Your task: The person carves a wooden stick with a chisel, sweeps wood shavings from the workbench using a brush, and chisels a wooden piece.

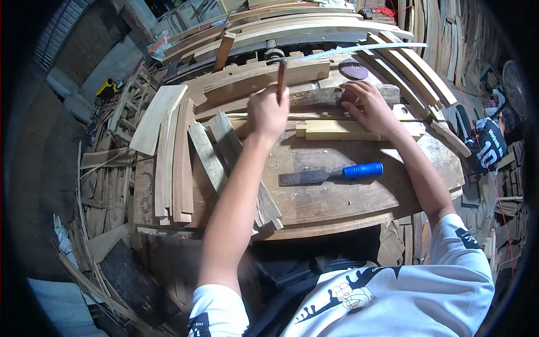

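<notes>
My left hand (268, 114) is closed around a brown wooden stick (282, 78) that points upward; its lower end is hidden in the fist. My right hand (370, 106) is curled over a rough, dark-faced piece of wood (314, 99), with fingers on its far side and thumb on the near side. Close to that wrist, a pale tenoned wooden piece (337, 131) lies across the bench. Nearer to me rests a chisel with a blue handle (362, 170), its wide blade pointing left. Behind my hands is a planed board (264, 83).
The wooden workbench (314, 202) carries wood shavings. Several cut strips (182, 163) lie on its left, and curved pieces (410, 73) at the right. A round purplish disc (353, 69) and a tape measure blade (365, 49) are farther back. Scrap wood (106, 224) is piled on the left.
</notes>
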Demonstrator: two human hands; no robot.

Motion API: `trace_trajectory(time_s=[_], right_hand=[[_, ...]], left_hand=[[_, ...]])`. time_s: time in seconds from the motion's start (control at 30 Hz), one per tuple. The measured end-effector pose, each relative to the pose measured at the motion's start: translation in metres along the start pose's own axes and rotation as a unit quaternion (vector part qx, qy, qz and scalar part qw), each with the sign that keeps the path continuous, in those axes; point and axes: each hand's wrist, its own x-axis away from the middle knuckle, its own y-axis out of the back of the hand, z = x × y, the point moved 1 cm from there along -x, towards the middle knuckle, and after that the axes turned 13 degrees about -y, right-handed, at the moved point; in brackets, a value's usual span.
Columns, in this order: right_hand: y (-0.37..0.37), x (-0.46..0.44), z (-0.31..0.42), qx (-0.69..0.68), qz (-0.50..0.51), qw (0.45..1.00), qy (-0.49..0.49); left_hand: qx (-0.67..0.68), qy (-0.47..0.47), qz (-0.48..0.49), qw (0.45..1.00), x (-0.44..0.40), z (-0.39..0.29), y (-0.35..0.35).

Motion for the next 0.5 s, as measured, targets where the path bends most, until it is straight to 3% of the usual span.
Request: trace_trajectory(time_s=[0.03, 0.13, 0.23, 0.33, 0.43, 0.5], right_hand=[[-0.001, 0.0, 0.0, 0.004, -0.006, 1.0, 0.001], [-0.006, 0.0, -0.004, 0.015, -0.009, 1.0, 0.003], [-0.008, -0.002, -0.013, 0.018, 0.01, 1.0, 0.001], [-0.008, -0.002, -0.015, 0.017, 0.013, 1.0, 0.006], [-0.008, -0.004, -0.014, 0.01, 0.005, 1.0, 0.019], [-0.006, -0.005, -0.012, -0.012, 0.009, 1.0, 0.015]], left_hand=[[0.061, -0.057, -0.033, 0.996, 0.002, -0.003, -0.005], [0.194, -0.065, -0.026, 0.979, 0.005, -0.01, -0.02], [0.185, 0.031, 0.005, 0.982, 0.004, 0.001, -0.017], [-0.004, 0.041, -0.06, 0.997, 0.001, 0.018, 0.003], [-0.145, 0.027, -0.029, 0.989, 0.001, 0.01, 0.017], [-0.087, 0.003, 0.026, 0.996, -0.001, 0.003, 0.009]])
